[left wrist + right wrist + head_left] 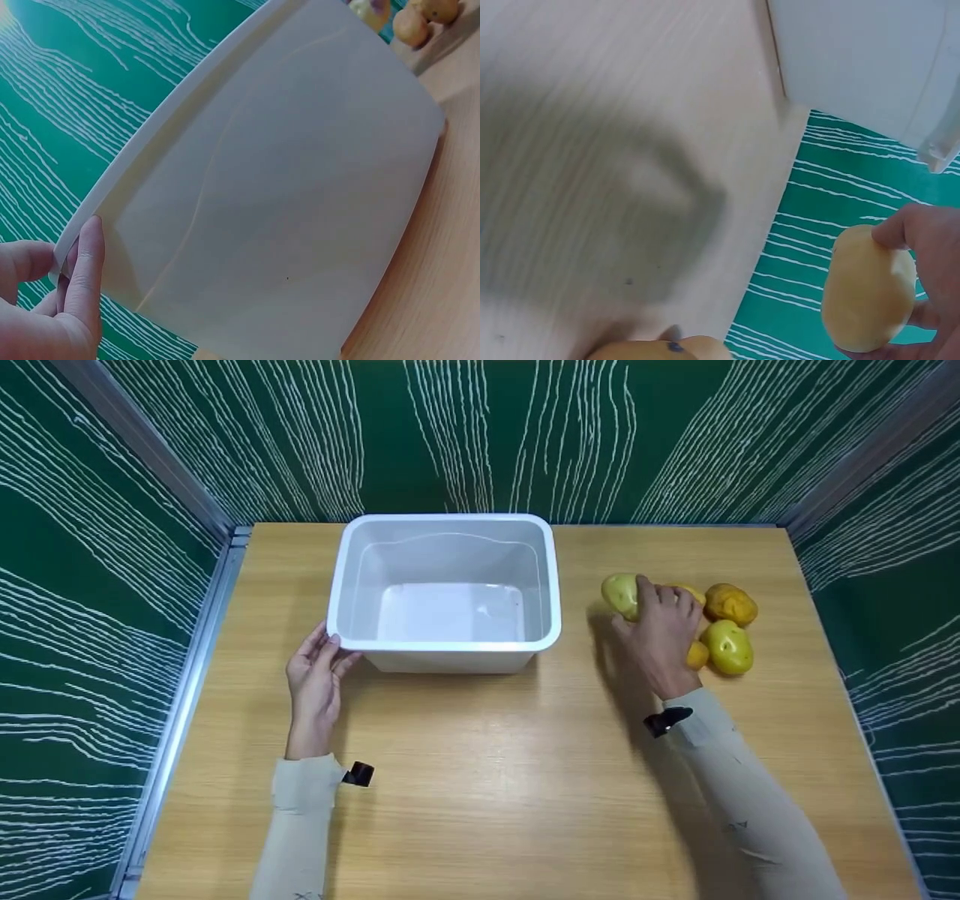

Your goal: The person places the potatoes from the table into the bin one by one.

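A white plastic tub (444, 646) stands upright near the table's back edge, its inside bare. My left hand (315, 682) pinches the tub's rim at the near left corner; in the left wrist view, the thumb and fingers (88, 274) lie on either side of that rim. To the tub's right, my right hand (664, 637) grips a pale yellow potato (620, 594). The right wrist view has this potato (866, 292) held between thumb and fingers, above the table.
Beside the right hand lie several more potatoes, among them a brownish one (731, 604) and a yellow-green one (729, 648); the hand partly hides others. Green panels (495, 442) with white wavy lines enclose the wooden table (480, 780) at the back and sides.
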`<action>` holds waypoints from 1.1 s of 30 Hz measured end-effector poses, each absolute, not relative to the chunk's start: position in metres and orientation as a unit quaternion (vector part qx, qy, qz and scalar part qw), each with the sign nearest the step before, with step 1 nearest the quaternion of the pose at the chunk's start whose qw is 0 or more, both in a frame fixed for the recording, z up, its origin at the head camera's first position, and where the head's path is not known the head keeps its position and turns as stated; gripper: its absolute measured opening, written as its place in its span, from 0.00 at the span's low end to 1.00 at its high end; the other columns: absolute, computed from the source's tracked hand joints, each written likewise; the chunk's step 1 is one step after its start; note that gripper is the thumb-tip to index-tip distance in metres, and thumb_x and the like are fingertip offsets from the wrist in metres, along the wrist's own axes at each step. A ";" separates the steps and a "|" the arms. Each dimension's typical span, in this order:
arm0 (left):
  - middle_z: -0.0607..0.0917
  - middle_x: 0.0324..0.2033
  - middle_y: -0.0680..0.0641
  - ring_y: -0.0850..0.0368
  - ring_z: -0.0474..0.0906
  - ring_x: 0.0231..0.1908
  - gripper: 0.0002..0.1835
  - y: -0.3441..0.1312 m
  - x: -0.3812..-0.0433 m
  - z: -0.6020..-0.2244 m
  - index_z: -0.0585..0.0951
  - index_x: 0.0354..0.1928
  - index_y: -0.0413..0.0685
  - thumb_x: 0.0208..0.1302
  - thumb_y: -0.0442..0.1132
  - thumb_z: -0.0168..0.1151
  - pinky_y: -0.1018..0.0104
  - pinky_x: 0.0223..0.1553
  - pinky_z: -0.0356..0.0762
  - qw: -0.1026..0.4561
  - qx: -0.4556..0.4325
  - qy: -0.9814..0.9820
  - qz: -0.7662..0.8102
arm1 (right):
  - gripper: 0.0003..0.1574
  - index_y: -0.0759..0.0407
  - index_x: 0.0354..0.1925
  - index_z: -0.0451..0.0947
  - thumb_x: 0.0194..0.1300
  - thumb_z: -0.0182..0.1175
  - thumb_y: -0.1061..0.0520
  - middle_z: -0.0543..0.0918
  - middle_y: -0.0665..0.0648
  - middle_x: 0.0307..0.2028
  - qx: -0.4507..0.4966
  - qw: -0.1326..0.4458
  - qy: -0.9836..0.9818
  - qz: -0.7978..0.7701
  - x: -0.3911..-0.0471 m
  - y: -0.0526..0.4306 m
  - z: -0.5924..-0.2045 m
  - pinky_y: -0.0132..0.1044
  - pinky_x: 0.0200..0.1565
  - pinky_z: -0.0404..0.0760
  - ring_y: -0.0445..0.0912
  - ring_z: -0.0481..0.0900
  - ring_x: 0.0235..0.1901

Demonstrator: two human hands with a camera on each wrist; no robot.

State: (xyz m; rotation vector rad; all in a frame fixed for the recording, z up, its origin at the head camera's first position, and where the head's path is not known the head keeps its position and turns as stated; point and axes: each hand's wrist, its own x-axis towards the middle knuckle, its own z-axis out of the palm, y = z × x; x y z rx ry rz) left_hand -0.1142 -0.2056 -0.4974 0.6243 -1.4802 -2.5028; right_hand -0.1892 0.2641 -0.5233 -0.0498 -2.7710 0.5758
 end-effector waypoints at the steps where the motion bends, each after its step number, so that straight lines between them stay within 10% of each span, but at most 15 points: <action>1: 0.76 0.60 0.40 0.44 0.83 0.53 0.25 -0.206 -0.114 -0.498 0.67 0.75 0.31 0.79 0.25 0.52 0.66 0.53 0.92 0.084 0.209 -0.496 -0.838 | 0.42 0.64 0.72 0.72 0.65 0.73 0.51 0.80 0.75 0.60 -0.015 0.156 -0.966 0.204 -0.189 0.264 -0.522 0.70 0.73 0.62 0.71 0.68 0.64; 33: 0.76 0.61 0.39 0.43 0.84 0.53 0.25 -0.204 -0.114 -0.501 0.66 0.75 0.30 0.79 0.26 0.52 0.66 0.52 0.92 0.089 0.200 -0.504 -0.835 | 0.42 0.62 0.72 0.72 0.65 0.72 0.51 0.79 0.74 0.62 0.015 0.175 -0.963 0.206 -0.187 0.246 -0.485 0.69 0.75 0.63 0.70 0.68 0.65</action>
